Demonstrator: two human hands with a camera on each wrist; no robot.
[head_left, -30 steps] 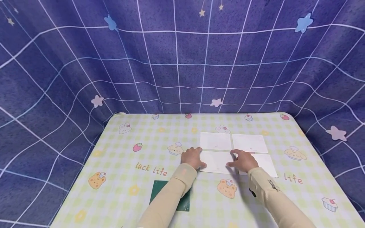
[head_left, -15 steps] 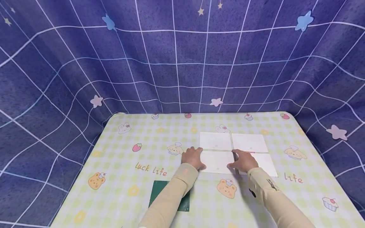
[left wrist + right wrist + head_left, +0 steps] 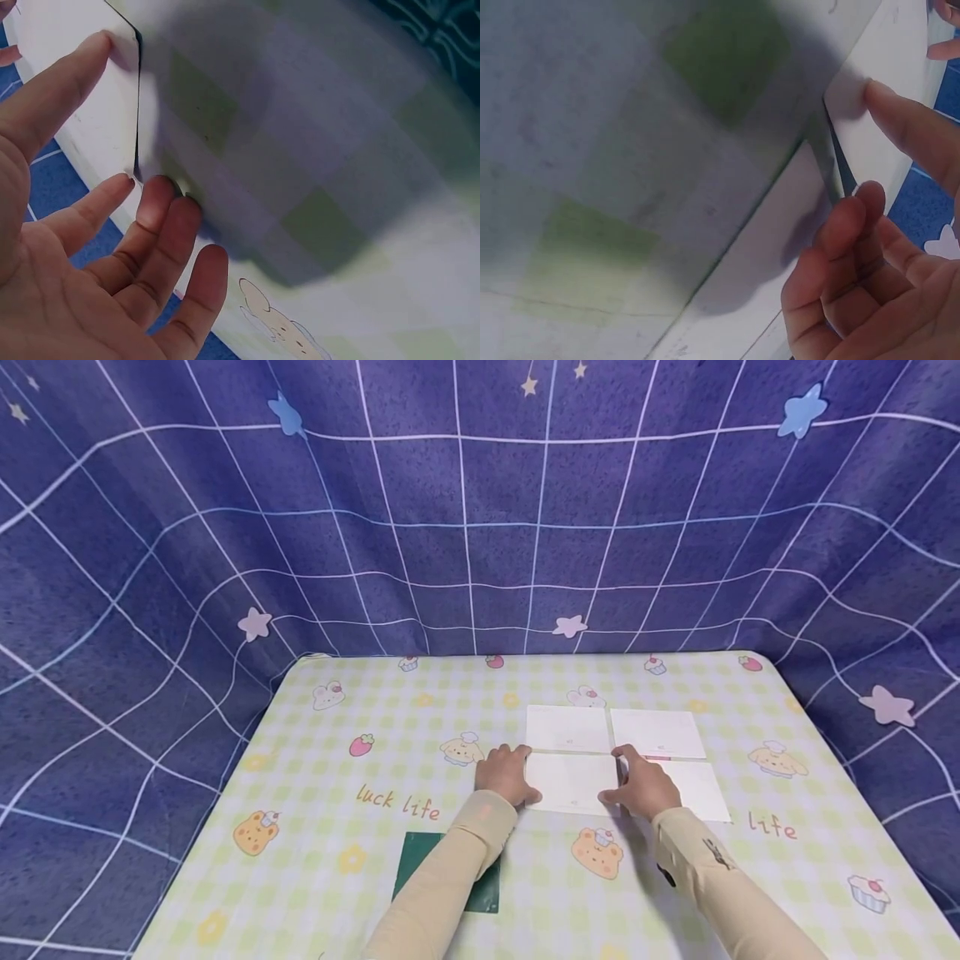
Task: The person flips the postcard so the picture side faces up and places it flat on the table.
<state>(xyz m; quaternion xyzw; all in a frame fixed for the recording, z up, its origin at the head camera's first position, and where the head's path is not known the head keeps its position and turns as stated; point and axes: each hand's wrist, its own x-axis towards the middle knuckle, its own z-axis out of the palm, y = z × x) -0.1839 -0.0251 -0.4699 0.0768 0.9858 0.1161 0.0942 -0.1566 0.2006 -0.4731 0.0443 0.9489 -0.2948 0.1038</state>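
In the head view, my left hand (image 3: 504, 775) holds the left end of the lower-left white card (image 3: 570, 783). Its thumb and index finger sit at two corners of that end, the thumb resting on the top face in the left wrist view. My right hand (image 3: 645, 785) holds the card's right end the same way, with its other fingers bent. A dark gap (image 3: 843, 161) shows under that edge in the right wrist view, so the edge looks slightly raised. Two more white cards, at upper left (image 3: 566, 728) and upper right (image 3: 660, 733), lie behind; a lower-right card (image 3: 701, 789) is partly hidden.
A dark green card (image 3: 483, 893) lies near the front, partly covered by my left sleeve (image 3: 450, 885). The table wears a green-checked cloth (image 3: 300, 793) with cartoon prints. A blue starry curtain (image 3: 495, 527) surrounds the back and sides.
The right index fingertip has shifted slightly right along the card's far right corner. The left hand and the other cards look unchanged.
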